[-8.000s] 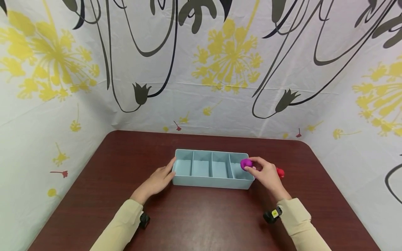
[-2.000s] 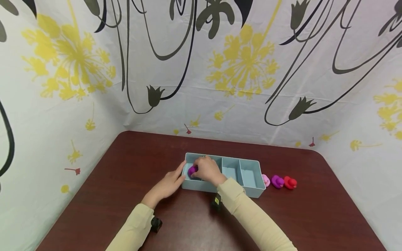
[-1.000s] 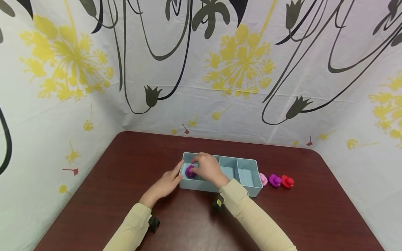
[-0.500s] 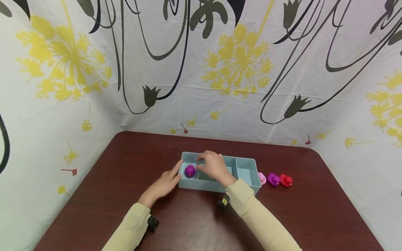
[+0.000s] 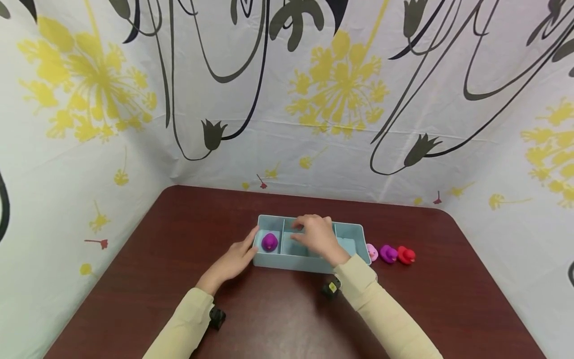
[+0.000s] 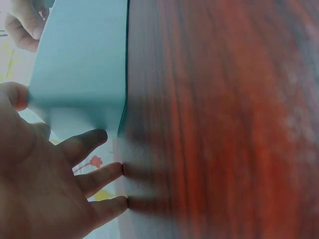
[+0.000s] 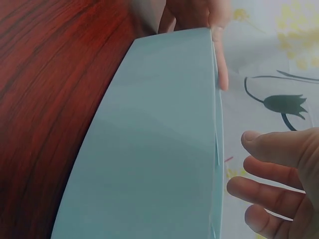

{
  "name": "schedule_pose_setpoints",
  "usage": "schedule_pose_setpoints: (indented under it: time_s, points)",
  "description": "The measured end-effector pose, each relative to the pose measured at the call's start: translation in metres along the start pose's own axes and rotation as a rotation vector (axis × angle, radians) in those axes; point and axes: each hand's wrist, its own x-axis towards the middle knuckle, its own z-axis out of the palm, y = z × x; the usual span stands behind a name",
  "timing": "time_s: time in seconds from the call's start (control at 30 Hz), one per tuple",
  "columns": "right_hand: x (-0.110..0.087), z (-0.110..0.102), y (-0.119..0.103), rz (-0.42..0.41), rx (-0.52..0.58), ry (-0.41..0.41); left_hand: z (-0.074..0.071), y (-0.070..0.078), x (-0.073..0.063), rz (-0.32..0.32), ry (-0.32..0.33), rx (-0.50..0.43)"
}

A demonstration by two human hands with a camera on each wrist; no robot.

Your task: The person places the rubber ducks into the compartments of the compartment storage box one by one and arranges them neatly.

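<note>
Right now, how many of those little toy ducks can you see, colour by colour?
Purple ducks: 2, one in the box and one on the table
Pink duck: 1, on the table
Red duck: 1, on the table
Total: 4 in sight

- Head: high, forward-down across the reddish-brown wood-grained surface [image 5: 273, 314].
- Wrist views: close-up, facing opposite ways along the pale-blue rectangular plastic box [image 7: 144, 139], sharing its near wall [image 6: 84, 50].

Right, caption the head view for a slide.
Left hand against the tray, right hand over it; a purple duck inside at left, three ducks outside at right.
</note>
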Motion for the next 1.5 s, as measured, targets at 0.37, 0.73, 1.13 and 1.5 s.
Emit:
schedule_pose_setpoints:
  time_s: [0.37,0.73,1.13,1.5]
  points:
    - [-0.008,-0.011,0.013,0.068,0.016,0.007,0.0,0.0,-0.003,-0.001,-0.01,-0.017]
    - [-0.015,-0.019,0.027,0.081,0.062,0.038,0.002,0.001,-0.002,-0.009,0.01,-0.013]
    - [-0.021,-0.032,0.04,0.101,0.075,0.079,0.004,0.0,-0.002,-0.012,0.018,-0.036]
    - [-0.031,-0.04,0.057,0.162,0.079,0.057,0.002,0.002,-0.001,-0.024,0.008,-0.044]
